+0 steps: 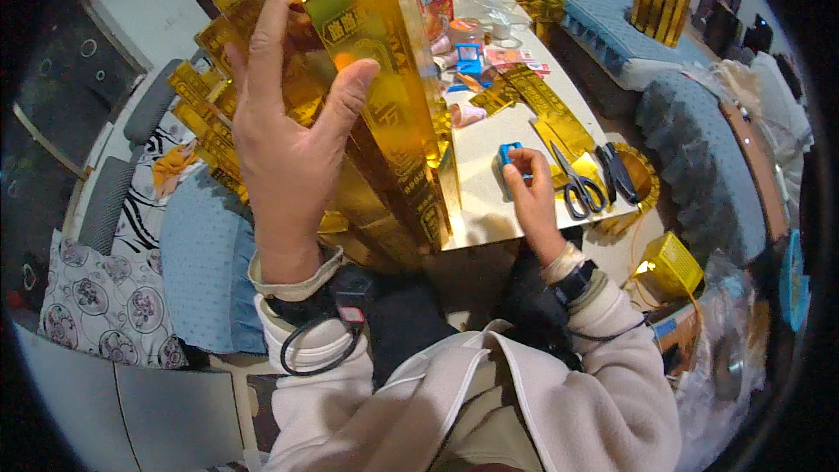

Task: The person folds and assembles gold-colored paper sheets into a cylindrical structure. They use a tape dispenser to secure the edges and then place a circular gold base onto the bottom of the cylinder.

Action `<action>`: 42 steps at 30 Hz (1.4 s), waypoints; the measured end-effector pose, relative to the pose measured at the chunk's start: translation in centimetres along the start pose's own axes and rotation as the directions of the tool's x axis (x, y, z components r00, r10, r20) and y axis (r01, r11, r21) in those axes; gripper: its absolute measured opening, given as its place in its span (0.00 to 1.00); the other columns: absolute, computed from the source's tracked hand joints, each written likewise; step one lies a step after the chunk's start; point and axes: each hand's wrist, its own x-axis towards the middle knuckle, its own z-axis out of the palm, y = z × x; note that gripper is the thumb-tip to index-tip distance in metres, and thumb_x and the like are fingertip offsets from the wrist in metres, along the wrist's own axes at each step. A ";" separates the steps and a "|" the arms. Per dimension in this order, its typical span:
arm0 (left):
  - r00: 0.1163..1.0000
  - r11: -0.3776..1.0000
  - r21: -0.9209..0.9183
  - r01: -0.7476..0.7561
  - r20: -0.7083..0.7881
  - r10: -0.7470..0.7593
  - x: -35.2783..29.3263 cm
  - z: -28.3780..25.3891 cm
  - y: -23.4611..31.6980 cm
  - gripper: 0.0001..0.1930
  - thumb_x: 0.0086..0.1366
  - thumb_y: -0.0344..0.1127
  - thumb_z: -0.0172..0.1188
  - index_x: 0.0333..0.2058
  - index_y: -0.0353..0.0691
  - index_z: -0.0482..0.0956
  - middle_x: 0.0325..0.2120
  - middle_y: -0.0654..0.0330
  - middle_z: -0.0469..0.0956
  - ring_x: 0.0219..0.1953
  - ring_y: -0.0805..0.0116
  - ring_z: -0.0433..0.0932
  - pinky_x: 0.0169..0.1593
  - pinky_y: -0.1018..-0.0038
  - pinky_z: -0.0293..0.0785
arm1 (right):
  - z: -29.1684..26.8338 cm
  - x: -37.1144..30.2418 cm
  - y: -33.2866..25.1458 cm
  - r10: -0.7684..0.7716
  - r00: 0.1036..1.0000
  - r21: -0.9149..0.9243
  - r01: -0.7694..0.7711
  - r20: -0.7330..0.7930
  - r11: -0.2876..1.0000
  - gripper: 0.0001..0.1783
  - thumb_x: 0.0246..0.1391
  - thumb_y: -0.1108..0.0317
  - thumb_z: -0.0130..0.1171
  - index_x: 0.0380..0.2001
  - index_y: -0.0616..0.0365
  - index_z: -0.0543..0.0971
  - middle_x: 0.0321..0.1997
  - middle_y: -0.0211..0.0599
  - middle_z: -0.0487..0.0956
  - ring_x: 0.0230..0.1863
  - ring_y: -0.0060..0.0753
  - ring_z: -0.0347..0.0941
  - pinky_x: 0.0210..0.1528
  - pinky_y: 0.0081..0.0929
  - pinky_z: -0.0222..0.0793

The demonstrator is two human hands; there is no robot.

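A tall stack of shiny gold-foil, bar-shaped boxes rises at the table's near left edge. My left hand is raised against it, thumb and index finger spread wide near the top of one box; whether the other fingers touch the foil is hidden. On the tabletop, my right hand has its fingers closed over a small blue object, whose kind I cannot make out. Just right of that hand lie dark-handled scissors on gold foil pieces, and beside them a black tool, possibly a stapler.
The pale table also bears a gold foil strip, a pink-and-white roll, blue packets and a red tub. A yellow perforated box stands low at right. Blue-covered sofas flank the table, with more gold boxes at left.
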 end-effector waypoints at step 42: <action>0.998 0.991 -0.121 0.056 -0.015 -0.058 -0.1 0.4 0.3 0.33 0.67 0.32 0.70 0.69 0.47 0.70 0.58 0.57 0.79 0.58 0.65 0.78 0.64 0.69 0.72 | -2.4 -3.4 4.8 0.691 0.691 0.262 -0.721 0.212 0.641 0.13 0.67 0.59 0.63 0.32 0.53 0.75 0.25 0.26 0.77 0.20 0.16 0.69 0.21 0.16 0.65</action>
